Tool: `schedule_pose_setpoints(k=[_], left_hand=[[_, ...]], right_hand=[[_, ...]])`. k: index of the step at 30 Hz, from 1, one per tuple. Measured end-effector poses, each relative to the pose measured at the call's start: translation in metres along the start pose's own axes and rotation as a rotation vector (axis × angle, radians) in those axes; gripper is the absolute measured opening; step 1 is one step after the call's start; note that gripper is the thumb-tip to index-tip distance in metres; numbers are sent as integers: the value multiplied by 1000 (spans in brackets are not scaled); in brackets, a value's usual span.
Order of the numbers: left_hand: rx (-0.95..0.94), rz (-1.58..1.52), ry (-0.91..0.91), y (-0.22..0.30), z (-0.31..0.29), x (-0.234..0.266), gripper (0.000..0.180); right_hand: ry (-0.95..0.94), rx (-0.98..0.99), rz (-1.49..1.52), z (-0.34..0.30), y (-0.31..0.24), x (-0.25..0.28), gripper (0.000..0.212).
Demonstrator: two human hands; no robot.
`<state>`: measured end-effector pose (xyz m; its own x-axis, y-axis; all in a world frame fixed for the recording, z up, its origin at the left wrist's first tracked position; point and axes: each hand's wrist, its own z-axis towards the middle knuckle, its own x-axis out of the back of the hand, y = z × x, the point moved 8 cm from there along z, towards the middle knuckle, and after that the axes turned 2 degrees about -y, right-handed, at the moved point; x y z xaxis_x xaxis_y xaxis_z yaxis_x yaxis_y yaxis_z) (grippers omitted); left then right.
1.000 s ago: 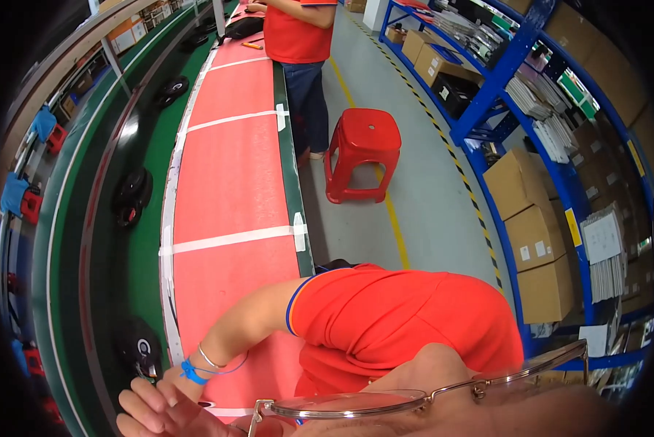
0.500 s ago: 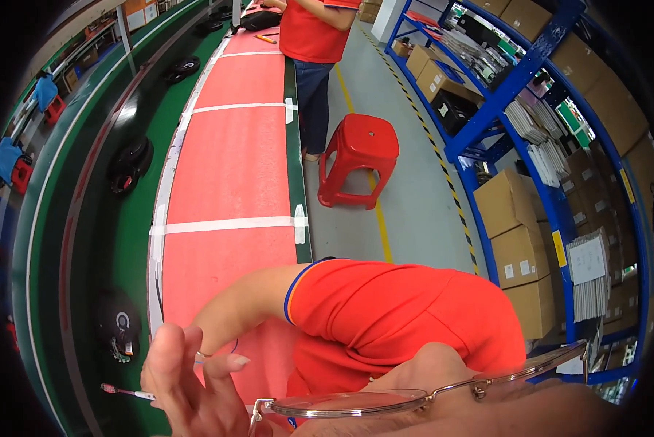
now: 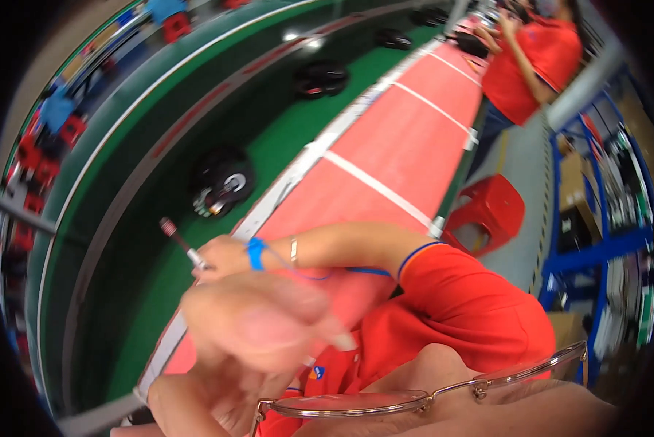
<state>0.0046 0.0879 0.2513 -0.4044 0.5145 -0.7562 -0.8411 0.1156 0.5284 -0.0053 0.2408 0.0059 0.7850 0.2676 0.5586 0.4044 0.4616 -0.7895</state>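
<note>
My right arm, in a red sleeve, crosses to the left over the pink-red bench mat [image 3: 385, 175]. On its wrist are a blue strap with a thin cord and a light-coloured bracelet. My right hand [image 3: 216, 256] is closed on a toothbrush [image 3: 177, 239] with a white handle and dark pinkish bristles, held over the green conveyor. Close to the camera, my left hand [image 3: 250, 328] is raised and smeared by motion; how its fingers are set is unclear. It covers part of the mat and my right forearm. Nearest the toothbrush lies a black rounded device [image 3: 223, 180] with a pale ring mark.
More black devices [image 3: 321, 78] lie along the green conveyor [image 3: 268, 135]. A co-worker in a red shirt [image 3: 534, 69] stands at the far bench end, hands raised near a black item. A red stool [image 3: 487, 211] stands right of the bench, with blue shelving [image 3: 596, 255] beyond.
The view has tilted, so bench and conveyor now slant up to the right. My left hand appears farther right and blurred. My right hand on the toothbrush has come into sight.
</note>
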Motion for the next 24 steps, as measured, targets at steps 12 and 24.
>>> schedule_pose_setpoints(k=[12, 24], left_hand=[[-407, -25, 13, 10, 19, 11, 17], [-313, -92, -5, -1, 46, 37, 8]], right_hand=[[-26, 51, 215, 5, 3, 0, 28], [-56, 5, 397, -2, -5, -2, 22]])
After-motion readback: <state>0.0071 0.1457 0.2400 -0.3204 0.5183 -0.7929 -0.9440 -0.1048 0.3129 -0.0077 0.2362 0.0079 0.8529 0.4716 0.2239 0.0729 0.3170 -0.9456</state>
